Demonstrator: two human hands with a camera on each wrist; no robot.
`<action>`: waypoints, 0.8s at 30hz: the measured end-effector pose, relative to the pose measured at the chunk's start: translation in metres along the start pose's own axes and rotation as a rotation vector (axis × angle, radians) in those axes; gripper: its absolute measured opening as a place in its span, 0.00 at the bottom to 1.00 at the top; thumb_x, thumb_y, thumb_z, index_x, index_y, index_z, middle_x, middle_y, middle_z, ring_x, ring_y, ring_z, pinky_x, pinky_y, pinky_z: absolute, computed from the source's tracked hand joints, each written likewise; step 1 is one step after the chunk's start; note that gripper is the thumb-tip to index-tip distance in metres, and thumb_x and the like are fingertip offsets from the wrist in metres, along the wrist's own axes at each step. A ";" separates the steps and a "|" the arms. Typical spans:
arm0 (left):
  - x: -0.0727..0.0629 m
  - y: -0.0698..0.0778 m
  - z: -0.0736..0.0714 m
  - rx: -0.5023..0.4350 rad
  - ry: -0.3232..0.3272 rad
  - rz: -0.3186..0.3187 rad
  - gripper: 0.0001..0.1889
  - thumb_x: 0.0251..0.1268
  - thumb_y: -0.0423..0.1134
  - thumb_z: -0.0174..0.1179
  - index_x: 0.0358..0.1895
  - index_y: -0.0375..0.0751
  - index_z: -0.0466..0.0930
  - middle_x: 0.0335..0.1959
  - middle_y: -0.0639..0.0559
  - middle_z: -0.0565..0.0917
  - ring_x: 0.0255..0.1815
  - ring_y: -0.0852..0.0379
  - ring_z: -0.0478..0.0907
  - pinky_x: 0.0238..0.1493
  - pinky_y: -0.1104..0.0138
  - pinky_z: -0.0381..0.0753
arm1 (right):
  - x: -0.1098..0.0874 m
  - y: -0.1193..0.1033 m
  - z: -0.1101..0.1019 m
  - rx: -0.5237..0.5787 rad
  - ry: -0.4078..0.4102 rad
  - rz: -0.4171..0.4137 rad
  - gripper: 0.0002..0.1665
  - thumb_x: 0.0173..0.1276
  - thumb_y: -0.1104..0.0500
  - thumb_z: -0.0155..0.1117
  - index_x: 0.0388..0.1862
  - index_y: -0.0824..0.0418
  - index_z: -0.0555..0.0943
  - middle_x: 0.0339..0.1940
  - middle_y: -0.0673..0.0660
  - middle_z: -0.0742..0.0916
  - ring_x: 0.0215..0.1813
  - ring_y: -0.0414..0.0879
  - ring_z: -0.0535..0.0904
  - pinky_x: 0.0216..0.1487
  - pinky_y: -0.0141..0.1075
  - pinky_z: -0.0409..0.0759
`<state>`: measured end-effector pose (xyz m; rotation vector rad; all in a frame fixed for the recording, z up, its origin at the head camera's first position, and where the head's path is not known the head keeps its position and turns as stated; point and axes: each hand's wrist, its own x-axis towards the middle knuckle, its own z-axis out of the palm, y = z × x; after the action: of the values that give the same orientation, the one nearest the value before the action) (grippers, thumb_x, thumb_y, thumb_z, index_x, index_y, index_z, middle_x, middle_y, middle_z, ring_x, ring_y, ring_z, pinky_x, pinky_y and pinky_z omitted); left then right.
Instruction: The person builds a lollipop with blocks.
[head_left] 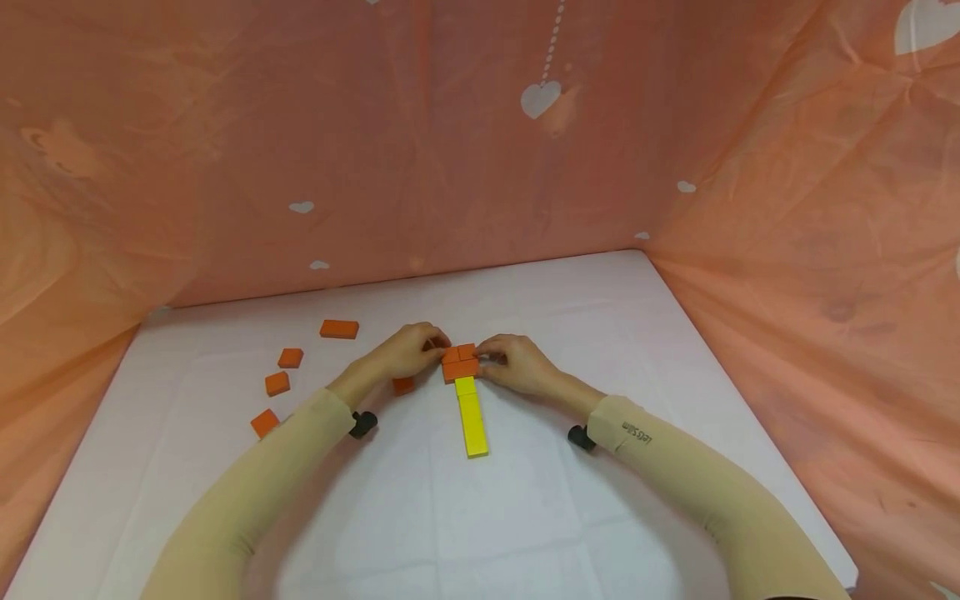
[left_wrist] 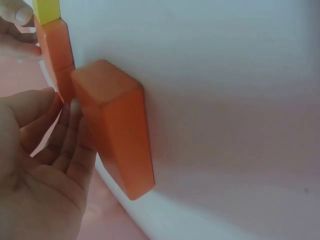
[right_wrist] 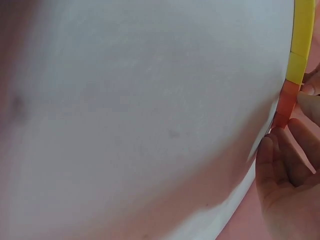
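Observation:
A small cluster of orange wooden blocks (head_left: 460, 367) lies flat in the middle of the white table, two smaller pieces behind a longer one. Touching its near side, a short yellow block (head_left: 466, 386) leads into a longer yellow block (head_left: 473, 425). My left hand (head_left: 408, 350) pinches the cluster's left back orange block (left_wrist: 65, 82) between thumb and fingertips. From the other side, my right hand (head_left: 521, 364) grips the cluster's right-hand orange block (right_wrist: 286, 102) with curled fingers and thumb. Just under the left wrist sits another orange block (head_left: 403, 386), partly hidden by that hand.
Loose orange pieces lie to the left: a long block (head_left: 340, 329) at the back, two small blocks (head_left: 290, 358) nearer, and one block (head_left: 265, 423) beside the left sleeve. Pink cloth (head_left: 480, 167) with white hearts hangs behind the table and along its sides.

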<state>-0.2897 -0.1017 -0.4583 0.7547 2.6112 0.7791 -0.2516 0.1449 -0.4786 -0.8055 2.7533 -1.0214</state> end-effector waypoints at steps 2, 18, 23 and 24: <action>0.000 0.000 0.001 0.005 0.006 0.007 0.13 0.80 0.37 0.58 0.57 0.35 0.84 0.50 0.43 0.85 0.52 0.47 0.81 0.60 0.54 0.82 | 0.000 0.000 0.000 -0.001 -0.006 0.007 0.19 0.72 0.59 0.71 0.60 0.63 0.86 0.60 0.58 0.87 0.56 0.51 0.83 0.59 0.44 0.82; -0.007 0.000 -0.007 -0.034 0.031 -0.008 0.16 0.80 0.38 0.58 0.61 0.34 0.81 0.54 0.42 0.83 0.53 0.46 0.80 0.57 0.55 0.83 | 0.000 -0.003 0.000 -0.012 -0.024 0.032 0.21 0.71 0.57 0.72 0.61 0.62 0.85 0.61 0.57 0.87 0.58 0.50 0.83 0.62 0.43 0.81; -0.023 -0.004 -0.022 -0.087 0.102 -0.022 0.16 0.80 0.38 0.57 0.63 0.34 0.81 0.57 0.43 0.82 0.56 0.44 0.79 0.56 0.53 0.83 | -0.001 -0.003 0.000 -0.011 -0.019 0.042 0.22 0.71 0.57 0.72 0.62 0.62 0.85 0.60 0.57 0.87 0.58 0.50 0.83 0.62 0.43 0.81; -0.027 -0.006 -0.025 -0.093 0.115 -0.019 0.16 0.80 0.37 0.57 0.63 0.34 0.80 0.57 0.42 0.81 0.57 0.44 0.79 0.56 0.52 0.83 | -0.001 -0.003 0.000 -0.010 -0.019 0.042 0.22 0.71 0.57 0.73 0.61 0.62 0.85 0.60 0.57 0.87 0.58 0.50 0.83 0.62 0.43 0.81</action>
<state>-0.2808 -0.1319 -0.4382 0.6772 2.6564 0.9583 -0.2491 0.1437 -0.4773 -0.7510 2.7495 -0.9885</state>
